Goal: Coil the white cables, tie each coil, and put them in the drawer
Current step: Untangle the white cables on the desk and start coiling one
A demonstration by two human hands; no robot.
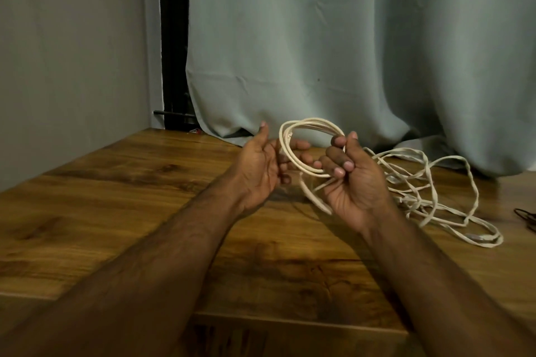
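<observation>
A small coil of white cable point(307, 124) is held up above the wooden table point(116, 211), between both hands. My left hand point(261, 165) has its fingers hooked through the coil's left side, thumb raised. My right hand point(353, 180) pinches the coil's right side between thumb and fingers, with a loose strand running down past its palm. The rest of the white cable point(435, 191) lies in a loose tangle on the table to the right of my right hand. No drawer is in view.
A grey-green curtain point(348, 38) hangs behind the table and reaches its back edge. A dark cable end point(526, 216) shows at the right edge. A grey wall stands at the left, with a dark gap beside the curtain.
</observation>
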